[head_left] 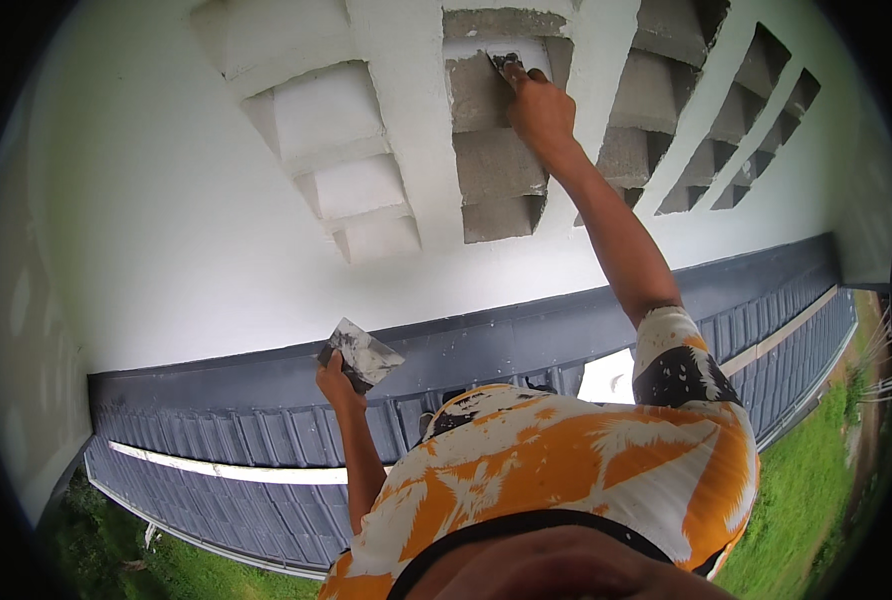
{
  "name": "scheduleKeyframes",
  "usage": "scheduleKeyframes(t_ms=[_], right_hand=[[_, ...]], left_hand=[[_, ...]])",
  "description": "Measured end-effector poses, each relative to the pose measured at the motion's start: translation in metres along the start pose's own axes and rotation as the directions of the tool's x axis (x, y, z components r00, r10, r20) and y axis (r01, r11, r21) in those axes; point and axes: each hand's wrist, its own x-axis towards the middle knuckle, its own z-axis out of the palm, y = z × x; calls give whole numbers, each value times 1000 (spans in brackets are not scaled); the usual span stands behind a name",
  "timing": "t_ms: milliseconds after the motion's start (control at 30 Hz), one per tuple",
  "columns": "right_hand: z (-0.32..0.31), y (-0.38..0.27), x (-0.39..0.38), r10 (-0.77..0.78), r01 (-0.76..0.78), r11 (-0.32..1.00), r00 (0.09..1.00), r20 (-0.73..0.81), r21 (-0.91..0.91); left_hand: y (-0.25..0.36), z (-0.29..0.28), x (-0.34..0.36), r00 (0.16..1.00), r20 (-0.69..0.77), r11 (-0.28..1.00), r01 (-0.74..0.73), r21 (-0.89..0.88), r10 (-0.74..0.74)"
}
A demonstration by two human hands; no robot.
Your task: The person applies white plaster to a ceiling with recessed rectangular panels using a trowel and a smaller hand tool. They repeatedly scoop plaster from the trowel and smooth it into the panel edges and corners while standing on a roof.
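Note:
My right hand (546, 115) is raised high, its fingers closed round a small putty knife (509, 64) with a dark, spattered handle. The knife points into a square recess (486, 95) in the white wall (196, 260), near its upper edge, where a white coating meets bare grey cement. Lower down at the left, my left hand (338, 384) grips a flat rectangular putty plate (368, 356), which has grey and white smears on its face. Whether the blade touches the recess surface is hard to make out.
Columns of recesses fill the wall; those on the left (331, 105) are coated white, those on the right (651, 95) are bare grey. Below lies a dark ribbed roof (256, 435) with a pale batten (236, 468). Grass (796, 510) shows beyond the roof edge.

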Motion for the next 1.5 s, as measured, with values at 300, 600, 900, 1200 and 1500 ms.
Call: scheduleKeyframes(t_ms=[300,600,900,1200,1500], right_hand=[[-13,-5,7,41,-40,999,974,-224,11],[-5,-3,18,90,-88,996,980,-176,21],[2,-13,-50,253,-257,965,965,-67,-53],[-12,-3,-4,114,-113,993,957,-265,19],[-6,1,-49,233,-239,968,969,-77,-76]], left_hand=[[-49,-76,-4,990,-108,995,95,-1,-95],[-30,-62,24,994,-25,994,103,-33,-104],[-26,-71,19,989,-32,988,146,-43,-147],[-22,-66,24,996,-5,994,86,-61,-86],[-17,-54,8,993,-8,990,116,-75,-117]])
